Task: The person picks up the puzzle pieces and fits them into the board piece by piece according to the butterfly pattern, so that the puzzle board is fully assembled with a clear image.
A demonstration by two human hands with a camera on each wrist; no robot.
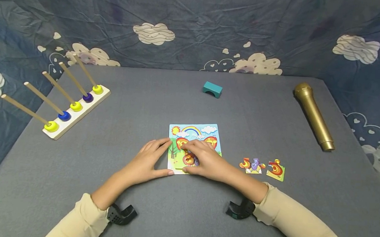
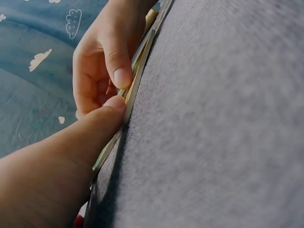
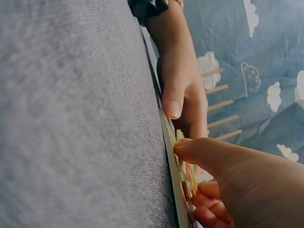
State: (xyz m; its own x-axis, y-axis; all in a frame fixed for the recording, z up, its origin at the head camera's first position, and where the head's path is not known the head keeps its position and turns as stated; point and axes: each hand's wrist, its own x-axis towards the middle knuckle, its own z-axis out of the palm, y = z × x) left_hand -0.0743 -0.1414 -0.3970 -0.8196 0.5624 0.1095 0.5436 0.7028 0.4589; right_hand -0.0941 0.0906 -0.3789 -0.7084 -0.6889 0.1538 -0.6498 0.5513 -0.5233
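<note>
A square picture puzzle board (image 1: 205, 128) lies on the grey table, printed with a sun, rainbow and clouds. My left hand (image 1: 148, 161) rests along its left side, fingers extended at the edge and thumb at the lower left corner. With thumb and fingers, my right hand (image 1: 208, 160) pinches a green and yellow puzzle piece (image 1: 179, 163) over the lower part of the board; the hand hides some of it. In the right wrist view the piece's edge (image 3: 179, 134) stands slightly tilted above the board. Two loose pieces, one with purple (image 1: 254, 166) and one green-edged (image 1: 276, 170), lie to the right.
A wooden peg stand (image 1: 82, 110) with yellow and blue rings stands at the left. Behind the board is a teal arch block (image 1: 212, 88). A gold microphone (image 1: 314, 117) lies at the right. Dark cloud-patterned cloth (image 1: 193, 33) hangs along the table's back.
</note>
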